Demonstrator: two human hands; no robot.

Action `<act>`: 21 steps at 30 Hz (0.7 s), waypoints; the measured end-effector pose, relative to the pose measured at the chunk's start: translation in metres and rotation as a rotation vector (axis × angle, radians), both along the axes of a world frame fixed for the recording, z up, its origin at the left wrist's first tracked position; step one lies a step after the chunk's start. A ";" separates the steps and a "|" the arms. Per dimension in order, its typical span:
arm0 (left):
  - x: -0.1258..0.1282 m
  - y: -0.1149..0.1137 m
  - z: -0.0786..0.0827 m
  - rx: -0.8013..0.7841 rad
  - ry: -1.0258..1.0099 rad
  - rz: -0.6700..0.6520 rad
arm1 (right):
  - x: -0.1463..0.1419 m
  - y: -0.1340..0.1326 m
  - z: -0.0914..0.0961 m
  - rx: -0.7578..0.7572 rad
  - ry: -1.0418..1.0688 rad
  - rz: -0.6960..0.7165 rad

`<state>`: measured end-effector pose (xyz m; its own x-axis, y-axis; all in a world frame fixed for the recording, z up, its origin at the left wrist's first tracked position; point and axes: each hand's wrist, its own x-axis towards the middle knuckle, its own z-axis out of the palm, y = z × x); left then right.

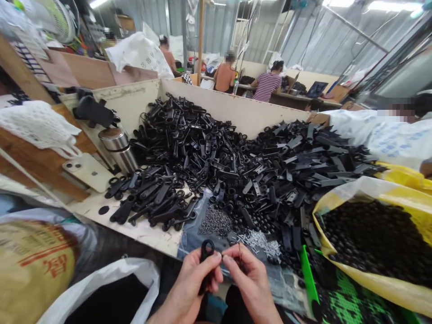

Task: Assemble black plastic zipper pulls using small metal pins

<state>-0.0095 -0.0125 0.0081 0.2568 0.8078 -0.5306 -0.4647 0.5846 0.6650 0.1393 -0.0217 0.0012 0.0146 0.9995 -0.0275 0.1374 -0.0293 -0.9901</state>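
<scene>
My left hand (191, 281) is closed around a black plastic part with a ring at its top end (207, 247). Close beside it, my right hand (251, 279) pinches something at the part's edge; it is too small to name. The fingertips of both hands nearly meet. Just beyond them, silver pins (261, 243) and darker small metal pieces (216, 220) lie in heaps on a denim cloth (192, 236). Black ringed parts (189, 139) form a large pile behind, with flat black pieces (300, 157) to the right. Longer black assemblies (158, 198) lie at the left.
A steel flask (123, 155) and a phone (89, 173) stand at the left. An open white sack (101, 274) is below them. At the right are a yellow-white bag (367, 189) of small black pieces and a green basket (308, 279). Several people sit beyond the wooden partition (216, 103).
</scene>
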 end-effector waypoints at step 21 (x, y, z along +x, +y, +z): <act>0.016 -0.003 0.005 -0.354 -0.185 0.077 | 0.013 -0.007 -0.010 0.259 -0.204 -0.027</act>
